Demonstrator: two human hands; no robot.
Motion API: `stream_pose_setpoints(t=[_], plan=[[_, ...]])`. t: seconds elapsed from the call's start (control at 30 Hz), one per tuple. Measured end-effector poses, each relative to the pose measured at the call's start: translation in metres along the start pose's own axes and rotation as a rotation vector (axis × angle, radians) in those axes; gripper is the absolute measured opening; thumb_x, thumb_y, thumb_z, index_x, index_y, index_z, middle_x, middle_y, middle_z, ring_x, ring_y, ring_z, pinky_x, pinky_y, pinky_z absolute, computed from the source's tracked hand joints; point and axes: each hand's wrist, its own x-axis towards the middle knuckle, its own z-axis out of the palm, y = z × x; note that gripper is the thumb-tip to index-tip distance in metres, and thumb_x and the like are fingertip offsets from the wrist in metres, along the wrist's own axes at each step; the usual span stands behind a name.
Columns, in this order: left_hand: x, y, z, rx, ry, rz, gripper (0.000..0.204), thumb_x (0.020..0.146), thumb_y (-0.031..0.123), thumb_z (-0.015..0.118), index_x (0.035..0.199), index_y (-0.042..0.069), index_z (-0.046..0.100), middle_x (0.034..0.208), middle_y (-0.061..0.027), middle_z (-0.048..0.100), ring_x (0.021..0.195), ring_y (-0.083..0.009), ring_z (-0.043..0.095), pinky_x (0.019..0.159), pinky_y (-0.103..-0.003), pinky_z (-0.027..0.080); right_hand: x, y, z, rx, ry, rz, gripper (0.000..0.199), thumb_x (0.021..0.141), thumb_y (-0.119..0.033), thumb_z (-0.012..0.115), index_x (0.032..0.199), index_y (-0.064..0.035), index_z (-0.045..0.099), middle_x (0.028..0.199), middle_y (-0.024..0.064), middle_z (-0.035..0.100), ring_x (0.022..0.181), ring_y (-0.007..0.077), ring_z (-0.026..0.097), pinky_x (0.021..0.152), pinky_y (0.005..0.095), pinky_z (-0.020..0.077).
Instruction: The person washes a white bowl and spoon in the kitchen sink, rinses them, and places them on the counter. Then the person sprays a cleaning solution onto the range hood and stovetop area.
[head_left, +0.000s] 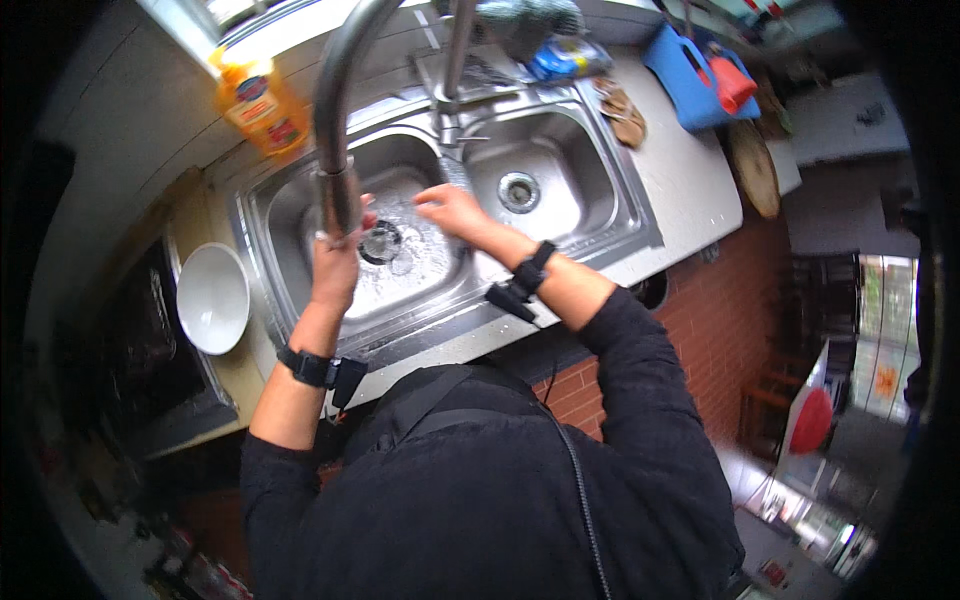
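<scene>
Over the left basin (290, 215) of a steel double sink, my left hand (336, 275) is behind the end of the curved tap (335, 130). The tap covers most of its fingers; a few fingertips show to the right of the spout, and I cannot tell whether they hold anything. My right hand (452, 212) hovers above the right side of the same basin, its fingers loosely bent and apart, nothing seen in them. Water (405, 262) splashes and bubbles around the basin's dark drain (379, 243). A black strap with a small box circles each wrist.
A white bowl (213, 298) stands left of the sink, near a dark hob (150, 340). An orange pump bottle (262, 105) stands behind it. The right basin (560, 190) has a round strainer (518, 192). Farther right are a brown item (624, 115) and a blue plastic container (685, 80).
</scene>
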Motion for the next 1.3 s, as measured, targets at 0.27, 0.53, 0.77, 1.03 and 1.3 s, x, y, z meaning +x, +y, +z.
stream_pose_setpoints(t=[0.27,0.53,0.77,1.03,1.3], plan=[[-0.003,0.022,-0.007,0.078,0.108,-0.046,0.024,0.094,0.017,0.055,0.109,0.000,0.064,0.097,-0.0026,0.065,0.092,-0.0109,0.058,0.087,-0.026,0.043,0.047,0.073,-0.067,0.065,0.243,0.193,0.031,0.092,-0.027,0.060,0.092,0.0015,0.071,0.080,0.0055,0.069,0.069,0.0111,0.059,0.066,0.0274,0.0479],[-0.006,0.015,-0.014,-0.080,0.166,-0.113,0.022,0.093,0.013,0.056,0.108,0.000,0.064,0.093,0.0031,0.061,0.086,-0.0062,0.052,0.080,-0.022,0.042,0.079,0.069,-0.085,0.278,0.248,0.205,0.030,0.095,-0.022,0.052,0.089,0.0028,0.069,0.075,0.0070,0.067,0.063,0.0135,0.060,0.061,0.0269,0.0483],[-0.006,0.008,-0.013,-0.160,0.267,-0.190,0.024,0.091,0.025,0.062,0.107,0.008,0.063,0.095,0.0057,0.062,0.088,-0.0043,0.054,0.080,-0.022,0.041,0.028,0.019,-0.013,-0.011,-0.417,-0.417,0.047,0.086,-0.031,0.068,0.122,-0.0033,0.059,0.127,0.0211,0.056,0.122,0.0313,0.051,0.102,0.0368,0.0396],[-0.023,0.010,-0.036,-0.383,0.236,-0.278,0.036,0.097,0.035,0.051,0.126,0.016,0.056,0.118,-0.0039,0.063,0.114,-0.0128,0.054,0.091,-0.036,0.038,-0.011,-0.046,0.017,0.394,-0.756,-0.141,0.020,0.097,-0.017,0.053,0.106,-0.0005,0.060,0.065,-0.0003,0.056,0.060,0.0076,0.054,0.058,0.0249,0.0436],[-0.032,-0.039,-0.061,-0.246,0.213,-0.754,0.116,0.075,0.060,0.069,0.150,0.009,-0.003,0.156,-0.0191,0.011,0.144,-0.0310,0.007,0.108,-0.064,0.010,-0.014,-0.007,0.021,-0.531,-0.346,-0.031,0.032,0.091,-0.030,0.058,0.086,-0.0011,0.069,0.068,0.0121,0.065,0.060,0.0196,0.064,0.057,0.0324,0.0489]])
